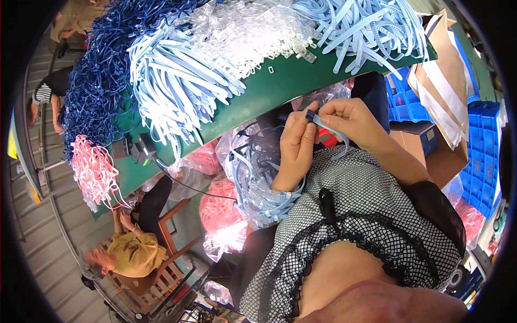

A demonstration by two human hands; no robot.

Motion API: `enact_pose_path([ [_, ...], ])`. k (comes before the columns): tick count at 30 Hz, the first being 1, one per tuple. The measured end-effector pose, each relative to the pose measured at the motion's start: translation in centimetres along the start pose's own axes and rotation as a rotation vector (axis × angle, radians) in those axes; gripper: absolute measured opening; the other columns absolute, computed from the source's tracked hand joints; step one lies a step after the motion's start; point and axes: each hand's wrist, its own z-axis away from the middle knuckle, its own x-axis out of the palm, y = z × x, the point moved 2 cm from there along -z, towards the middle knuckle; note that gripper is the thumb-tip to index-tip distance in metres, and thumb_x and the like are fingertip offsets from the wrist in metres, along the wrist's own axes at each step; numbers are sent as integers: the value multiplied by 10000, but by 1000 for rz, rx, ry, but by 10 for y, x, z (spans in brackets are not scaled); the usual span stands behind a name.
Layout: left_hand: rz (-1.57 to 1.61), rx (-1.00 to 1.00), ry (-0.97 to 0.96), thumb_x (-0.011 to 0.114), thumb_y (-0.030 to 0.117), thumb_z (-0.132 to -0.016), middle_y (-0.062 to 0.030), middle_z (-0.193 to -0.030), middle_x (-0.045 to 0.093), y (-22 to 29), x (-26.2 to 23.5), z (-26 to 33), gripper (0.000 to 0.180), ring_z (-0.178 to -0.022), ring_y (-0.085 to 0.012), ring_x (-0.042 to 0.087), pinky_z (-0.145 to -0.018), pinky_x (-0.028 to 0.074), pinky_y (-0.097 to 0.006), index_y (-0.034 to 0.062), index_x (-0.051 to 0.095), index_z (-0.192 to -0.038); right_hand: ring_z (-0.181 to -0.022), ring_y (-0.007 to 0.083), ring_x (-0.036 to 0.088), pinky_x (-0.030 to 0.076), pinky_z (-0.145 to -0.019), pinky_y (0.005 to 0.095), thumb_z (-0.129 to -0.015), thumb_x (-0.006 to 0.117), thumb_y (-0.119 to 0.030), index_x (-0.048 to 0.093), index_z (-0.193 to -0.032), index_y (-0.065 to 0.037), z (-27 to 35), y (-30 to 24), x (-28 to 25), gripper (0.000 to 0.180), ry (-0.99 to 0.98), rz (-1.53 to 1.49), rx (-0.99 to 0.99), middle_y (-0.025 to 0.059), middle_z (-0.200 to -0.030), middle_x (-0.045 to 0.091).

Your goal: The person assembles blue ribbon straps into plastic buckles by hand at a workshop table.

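Note:
In front of my lap, my left hand (295, 139) and my right hand (351, 121) meet, fingers pinched together. Between them is a light blue strap (340, 139) whose free end curls down below my right hand. A small dark blue piece (311, 114) sits at the strap's upper end, pinched by my left thumb and fingers. My right fingertips grip the strap close beside that piece. Below my left wrist lies a bundle of light blue straps with clear plastic parts (264, 199). How the dark piece joins the strap is too small to tell.
The green table (258, 105) carries light blue straps (172, 81), dark blue cords (102, 75), pink cords (92, 169), clear plastic pieces (242, 32) and white loops (250, 67). Blue crates (481, 156) and a cardboard box (447, 161) stand right. A seated person (134, 253) works at left.

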Motion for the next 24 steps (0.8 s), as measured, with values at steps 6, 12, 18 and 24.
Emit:
enact_pose_path([
  [6, -534, 224, 31, 460, -8, -885, -72, -834, 489, 0, 8, 4, 333, -653, -121, 481, -572, 404, -229, -21, 496, -1216, -516, 33, 465, 355, -439, 182, -860, 542, -88, 572, -836, 15, 2, 7, 1, 109, 22, -139, 35, -11, -627, 517],
  [12, -558, 253, 37, 483, -22, -862, -129, -829, 527, 5, 11, 1, 326, -701, -212, 541, -623, 444, -279, -29, 512, -1187, -526, 46, 479, 373, -465, 183, -873, 538, -94, 569, -876, 22, 7, 16, 8, 121, -10, -638, 76, 10, -675, 540],
  [18, -531, 194, -43, 545, -4, -817, -137, -767, 523, 10, 2, 6, 276, -667, -255, 546, -596, 443, -308, -39, 557, -1090, -584, 54, 504, 398, -534, 187, -865, 546, -71, 580, -911, 32, 7, -1, -11, 118, -36, 192, -137, 19, -706, 547],
  [24, -390, 85, -350, 586, 39, -792, -127, -747, 528, 19, -5, 9, 198, -670, -260, 540, -613, 437, -332, -11, 598, -983, -609, 71, 569, 474, -571, 191, -846, 579, -70, 621, -907, 37, 2, -19, -22, 130, -338, 172, -24, 51, -723, 611],
])
